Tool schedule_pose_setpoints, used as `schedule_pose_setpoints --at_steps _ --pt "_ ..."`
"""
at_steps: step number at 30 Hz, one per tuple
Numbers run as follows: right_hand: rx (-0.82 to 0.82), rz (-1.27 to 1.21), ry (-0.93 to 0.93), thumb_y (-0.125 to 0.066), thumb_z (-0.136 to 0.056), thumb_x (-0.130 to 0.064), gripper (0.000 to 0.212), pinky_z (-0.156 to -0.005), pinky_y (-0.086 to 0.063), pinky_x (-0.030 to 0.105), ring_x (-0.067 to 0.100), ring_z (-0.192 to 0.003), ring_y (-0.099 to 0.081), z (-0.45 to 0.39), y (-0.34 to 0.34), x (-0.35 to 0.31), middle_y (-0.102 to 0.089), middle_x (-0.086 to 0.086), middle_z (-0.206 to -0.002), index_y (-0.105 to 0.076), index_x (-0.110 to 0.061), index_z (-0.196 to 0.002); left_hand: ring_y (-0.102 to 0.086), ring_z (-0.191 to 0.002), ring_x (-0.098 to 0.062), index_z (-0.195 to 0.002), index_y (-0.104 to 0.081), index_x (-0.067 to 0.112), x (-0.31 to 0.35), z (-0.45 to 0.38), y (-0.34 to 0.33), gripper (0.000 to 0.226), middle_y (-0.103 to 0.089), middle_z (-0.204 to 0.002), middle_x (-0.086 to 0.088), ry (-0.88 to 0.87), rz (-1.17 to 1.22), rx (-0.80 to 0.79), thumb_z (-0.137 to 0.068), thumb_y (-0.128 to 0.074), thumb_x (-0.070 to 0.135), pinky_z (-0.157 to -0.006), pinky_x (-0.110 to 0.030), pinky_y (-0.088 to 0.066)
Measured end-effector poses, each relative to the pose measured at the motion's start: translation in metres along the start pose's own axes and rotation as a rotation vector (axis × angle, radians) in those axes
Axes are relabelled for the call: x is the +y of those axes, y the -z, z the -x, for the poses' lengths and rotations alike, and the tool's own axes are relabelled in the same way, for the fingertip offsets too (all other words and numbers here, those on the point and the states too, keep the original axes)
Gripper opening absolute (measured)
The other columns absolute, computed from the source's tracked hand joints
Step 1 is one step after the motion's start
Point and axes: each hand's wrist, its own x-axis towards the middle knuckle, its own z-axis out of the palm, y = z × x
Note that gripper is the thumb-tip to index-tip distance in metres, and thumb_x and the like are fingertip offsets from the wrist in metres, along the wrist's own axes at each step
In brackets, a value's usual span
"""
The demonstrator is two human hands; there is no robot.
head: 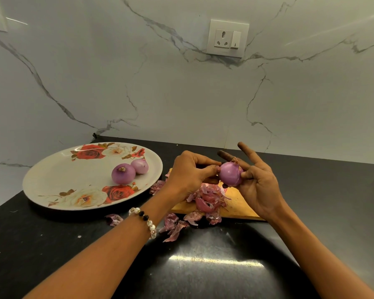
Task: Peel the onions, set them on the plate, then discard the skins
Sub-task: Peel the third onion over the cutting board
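Forearms: both reaching in from the bottom edge over the dark counter (203,266), a bead bracelet (146,221) on the left wrist.
Loose skins: purple scraps (173,225) scattered on the counter just ahead of the bracelet, one lone scrap (113,219) nearer the plate.
Skin pile: heaped skins (207,199) on the wooden board (240,203), directly beneath the two hands.
Held onion: peeled purple onion (230,173) raised above the board, between both hands, a thin shred of skin clinging at its top.
Left hand: left hand (188,171) curled, fingertips pinching at the onion's left side.
Right hand: right hand (257,184) cradling the onion from the right, thumb and lower fingers curled around it, two upper fingers stretched out straight and away.
Plate: floral plate (52,180) on the counter left of the board, well apart from the hands.
Plated onions: larger peeled onion (123,174) and smaller peeled onion (139,166) touching each other, right of the plate's centre.
Wall: marble backsplash with a socket and switch (227,38).
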Motion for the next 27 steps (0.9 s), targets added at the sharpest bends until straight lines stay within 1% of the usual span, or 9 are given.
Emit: schedule_pose_setpoints --at_steps 3,10,15,20,22,24,27 --pt "-0.003 -0.002 -0.001 -0.019 -0.085 0.022 0.075 -0.091 -0.055 0.047 0.041 -0.12 -0.058 0.0 -0.001 0.0 -0.063 0.024 -0.124 -0.035 -0.014 -0.149 -0.073 -0.071 -0.016 -0.103 -0.072 0.003 0.0 0.0 0.0 0.018 -0.073 -0.088 -0.009 -0.003 -0.015 -0.001 -0.085 -0.069 0.004 -0.063 -0.02 -0.056" --pt "0.003 0.018 -0.002 -0.021 -0.085 0.023 0.076 -0.096 -0.052 0.047 0.039 -0.122 -0.057 -0.001 -0.001 0.002 -0.063 0.024 -0.124 -0.034 -0.013 -0.15 -0.071 -0.07 -0.012 -0.1 -0.073 0.006 -0.002 0.002 -0.006 0.018 -0.07 -0.082 -0.001 -0.048 -0.094 0.071 -0.082 -0.071 0.004 -0.063 -0.017 -0.055" --pt "0.009 0.028 -0.002 -0.021 -0.084 0.024 0.077 -0.099 -0.049 0.048 0.039 -0.122 -0.058 -0.001 0.0 0.003 -0.066 0.023 -0.12 -0.033 -0.012 -0.149 -0.07 -0.069 -0.011 -0.101 -0.074 0.008 -0.003 0.005 -0.011 0.018 -0.073 -0.085 -0.006 -0.124 -0.226 0.125 -0.082 -0.072 0.007 -0.067 -0.02 -0.058" --pt "0.014 0.032 -0.002 -0.02 -0.084 0.025 0.076 -0.099 -0.049 0.047 0.038 -0.12 -0.059 -0.001 -0.001 0.005 -0.067 0.022 -0.119 -0.034 -0.012 -0.149 -0.065 -0.071 -0.006 -0.099 -0.074 0.01 -0.004 0.005 -0.013 0.017 -0.071 -0.084 0.0 -0.142 -0.276 0.169 -0.082 -0.071 0.008 -0.066 -0.012 -0.054" --pt "0.013 0.027 -0.002 -0.02 -0.084 0.025 0.076 -0.099 -0.049 0.047 0.037 -0.12 -0.06 -0.001 -0.001 0.005 -0.068 0.022 -0.118 -0.033 -0.013 -0.149 -0.065 -0.072 -0.006 -0.098 -0.074 0.011 -0.005 0.005 -0.013 0.016 -0.07 -0.082 0.003 -0.13 -0.262 0.189 -0.082 -0.07 0.008 -0.066 -0.012 -0.054" --pt "0.011 0.016 -0.002 -0.02 -0.084 0.025 0.077 -0.098 -0.051 0.046 0.038 -0.12 -0.06 0.0 -0.001 0.004 -0.068 0.022 -0.117 -0.034 -0.013 -0.149 -0.067 -0.071 -0.009 -0.095 -0.075 0.013 -0.006 0.006 -0.014 0.015 -0.071 -0.081 0.003 -0.087 -0.208 0.2 -0.082 -0.07 0.007 -0.066 -0.017 -0.056" --pt "0.01 -0.013 0.007 -0.02 -0.085 0.024 0.075 -0.095 -0.052 0.046 0.04 -0.12 -0.059 0.0 -0.002 0.004 -0.066 0.025 -0.119 -0.034 -0.013 -0.149 -0.068 -0.07 -0.012 -0.093 -0.074 0.015 -0.005 0.005 -0.014 0.015 -0.072 -0.08 0.0 0.037 -0.03 0.2 -0.084 -0.068 0.005 -0.065 -0.022 -0.058"
